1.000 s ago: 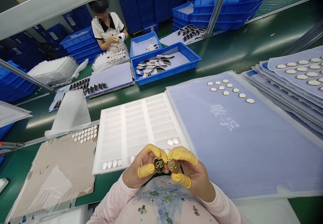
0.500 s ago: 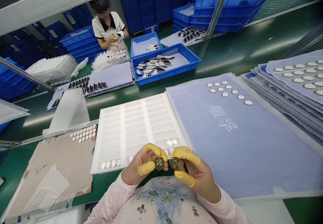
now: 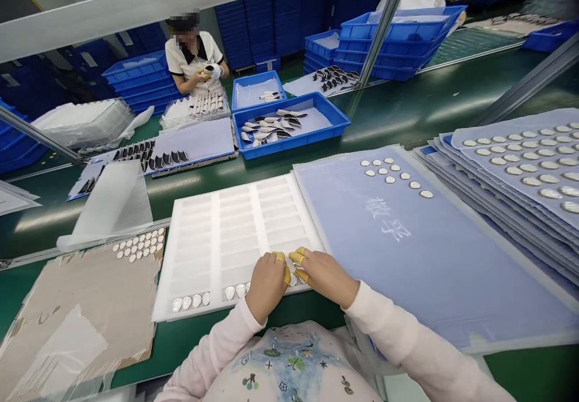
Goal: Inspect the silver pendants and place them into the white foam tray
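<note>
"Several discs (image 3: pixel 241 291) line the near edge of the white tray (image 3: pixel 216 233). What matters most this close in?"

"A light touch, I'd say. Pinch a disc by its rim, leave its bright face clean of the yellow finger covers (image 3: pixel 280 256), and bring it down flat so it doesn't scrape the one beside it. Curled knuckles could nudge the neighbours, so low and slow is best."

"How do the fingers (image 3: pixel 286 276) stand?"

"On the left hand (image 3: pixel 268 282) they're bunched, tips turned down and inward; the hand's back hides whatever they might grip, so I can't tell. On the right hand (image 3: pixel 325 273) thumb and forefinger are slightly parted, with a shiny bit (image 3: pixel 295 264) between the tips. Too small to say whether it's a disc, or held."

"And the discs, from there?"

"At least one lies between the two sets of fingertips, close by the right thumb. A few sit just left of the left fingers, one partly covered, and four more farther left. Others are well apart: on the blue sheet (image 3: pixel 420 281), ahead and right of the right fingers, and on the brown board (image 3: pixel 104 290), well left of the left fingers."
</note>
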{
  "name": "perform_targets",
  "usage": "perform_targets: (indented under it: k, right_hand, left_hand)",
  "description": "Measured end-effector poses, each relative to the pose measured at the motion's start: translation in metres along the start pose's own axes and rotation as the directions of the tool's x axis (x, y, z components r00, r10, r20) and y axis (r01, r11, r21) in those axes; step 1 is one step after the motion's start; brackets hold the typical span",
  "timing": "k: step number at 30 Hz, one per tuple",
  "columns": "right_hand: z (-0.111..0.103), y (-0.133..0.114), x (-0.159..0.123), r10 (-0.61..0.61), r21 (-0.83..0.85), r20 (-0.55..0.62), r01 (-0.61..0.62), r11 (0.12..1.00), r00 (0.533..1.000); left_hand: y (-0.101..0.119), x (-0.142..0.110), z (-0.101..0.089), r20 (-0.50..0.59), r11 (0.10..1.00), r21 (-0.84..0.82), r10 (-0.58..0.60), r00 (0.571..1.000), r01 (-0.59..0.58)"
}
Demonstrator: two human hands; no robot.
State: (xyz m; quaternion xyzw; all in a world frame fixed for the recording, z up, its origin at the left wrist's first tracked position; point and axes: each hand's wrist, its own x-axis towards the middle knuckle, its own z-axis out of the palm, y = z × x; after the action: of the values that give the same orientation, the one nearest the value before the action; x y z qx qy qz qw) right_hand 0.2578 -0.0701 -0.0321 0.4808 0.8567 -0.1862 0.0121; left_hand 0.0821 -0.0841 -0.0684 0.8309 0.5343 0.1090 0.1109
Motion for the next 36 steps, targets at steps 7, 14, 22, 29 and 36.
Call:
perform_targets:
  k: [7,14,22,29,36]
  right_hand:
    - [0.011,0.003,0.022,0.005,-0.004,0.048,-0.005,1.000,0.999]
    - [0.018,0.006,0.018,0.009,-0.010,0.055,-0.008,1.000,0.998]
    - [0.021,0.005,0.018,-0.079,-0.104,0.049,0.083,0.991,0.996]
    - [0.026,0.004,0.017,-0.176,-0.142,0.076,0.186,0.972,0.981]
    - [0.029,0.011,0.021,-0.181,-0.145,0.093,0.193,0.970,0.979]
  left_hand:
    - [-0.001,-0.007,0.010,-0.035,0.992,0.125,0.016,0.999,-0.012]
    - [-0.010,-0.019,0.015,-0.097,0.998,0.053,0.038,0.995,-0.033]
    - [-0.020,-0.021,0.019,-0.136,0.998,-0.019,0.054,0.989,-0.057]
    - [-0.025,-0.028,0.019,-0.083,0.990,0.011,0.141,0.986,-0.141]
    - [-0.026,-0.027,0.022,-0.088,0.990,0.046,0.133,0.987,-0.130]
